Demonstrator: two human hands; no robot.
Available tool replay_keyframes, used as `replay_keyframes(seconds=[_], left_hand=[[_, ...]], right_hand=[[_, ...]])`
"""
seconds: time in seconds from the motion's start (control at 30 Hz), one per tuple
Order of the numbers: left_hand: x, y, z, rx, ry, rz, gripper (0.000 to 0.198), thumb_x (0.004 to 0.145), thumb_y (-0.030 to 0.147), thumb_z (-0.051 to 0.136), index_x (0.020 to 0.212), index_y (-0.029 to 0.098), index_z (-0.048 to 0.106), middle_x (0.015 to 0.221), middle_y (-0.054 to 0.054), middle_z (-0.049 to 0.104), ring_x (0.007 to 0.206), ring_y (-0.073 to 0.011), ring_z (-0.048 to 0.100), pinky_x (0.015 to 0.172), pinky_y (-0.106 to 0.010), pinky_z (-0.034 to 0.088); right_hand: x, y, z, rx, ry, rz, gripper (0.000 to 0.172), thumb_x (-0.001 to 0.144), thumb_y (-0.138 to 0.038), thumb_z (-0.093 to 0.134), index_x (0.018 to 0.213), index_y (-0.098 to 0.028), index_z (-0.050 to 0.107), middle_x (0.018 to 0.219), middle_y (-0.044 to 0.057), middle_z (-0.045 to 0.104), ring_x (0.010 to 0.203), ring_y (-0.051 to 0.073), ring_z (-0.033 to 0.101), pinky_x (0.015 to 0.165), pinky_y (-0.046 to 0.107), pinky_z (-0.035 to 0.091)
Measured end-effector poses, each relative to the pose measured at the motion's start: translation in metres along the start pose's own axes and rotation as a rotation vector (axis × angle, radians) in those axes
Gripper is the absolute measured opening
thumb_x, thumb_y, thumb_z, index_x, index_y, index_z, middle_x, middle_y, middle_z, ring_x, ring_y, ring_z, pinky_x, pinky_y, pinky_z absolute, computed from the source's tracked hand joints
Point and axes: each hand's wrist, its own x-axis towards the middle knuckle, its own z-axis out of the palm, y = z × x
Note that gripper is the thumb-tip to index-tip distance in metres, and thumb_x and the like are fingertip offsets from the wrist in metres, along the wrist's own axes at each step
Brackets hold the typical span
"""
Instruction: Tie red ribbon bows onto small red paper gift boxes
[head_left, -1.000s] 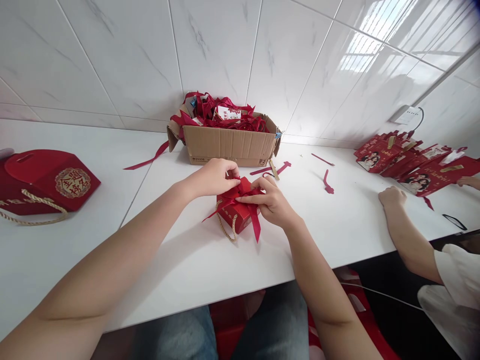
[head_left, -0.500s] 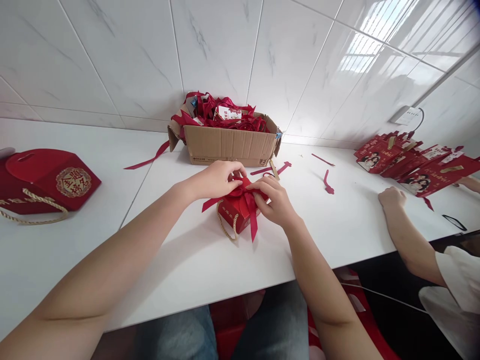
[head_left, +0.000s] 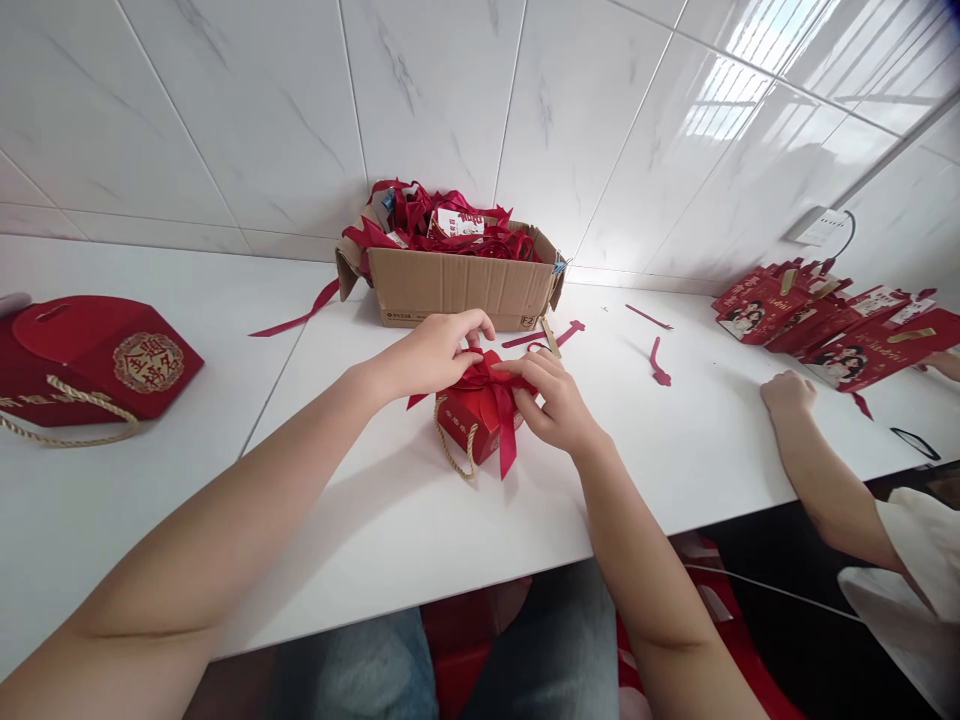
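Note:
In front of me on the white table stands a small red gift box (head_left: 468, 424) with a twisted rope handle (head_left: 452, 452). A dark red ribbon (head_left: 507, 432) is tied in a bow on its top, with tails hanging down the front and left. My left hand (head_left: 442, 352) pinches the bow's left loop between thumb and fingers. On the other side my right hand (head_left: 551, 395) has its fingers closed on the right loop. Part of the bow and the box's right side are hidden behind my right hand.
A cardboard box (head_left: 457, 285) full of red ribbons stands against the tiled wall. Ribbon scraps (head_left: 658, 362) lie to its right. A larger red gift box (head_left: 97, 360) is at far left. Red bags (head_left: 862, 350) and a co-worker's hand (head_left: 789, 395) are at right.
My left hand has lifted slightly, its fingers straightening a little at the bow. My right hand stays at the bow's right side, and the small box has barely moved.

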Motion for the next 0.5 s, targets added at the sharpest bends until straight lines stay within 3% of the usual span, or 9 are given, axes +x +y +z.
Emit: replay_keyframes(seconds=[0.2, 0.5], left_hand=[[-0.0011, 0.0018, -0.0001, 0.043, -0.027, 0.016, 0.023, 0.085, 0.022, 0.052, 0.107, 0.027, 0.055, 0.098, 0.001, 0.064, 0.059, -0.0090, 0.054, 0.055, -0.022, 0.041], [0.0035, 0.0004, 0.0002, 0.079, 0.044, 0.006, 0.018, 0.080, 0.022, 0.059, 0.095, 0.024, 0.050, 0.095, 0.002, 0.067, 0.072, -0.0133, 0.059, 0.064, -0.025, 0.041]], right_hand=[[-0.0002, 0.0009, 0.0015, -0.003, 0.037, -0.004, 0.033, 0.084, -0.006, 0.039, 0.097, -0.019, 0.065, 0.077, 0.004, 0.053, 0.073, 0.018, 0.044, 0.071, 0.035, 0.042], [-0.0016, 0.0044, 0.0009, -0.003, -0.056, 0.005, 0.041, 0.085, -0.005, 0.033, 0.106, -0.018, 0.066, 0.074, 0.004, 0.053, 0.071, 0.018, 0.043, 0.070, 0.036, 0.040]])
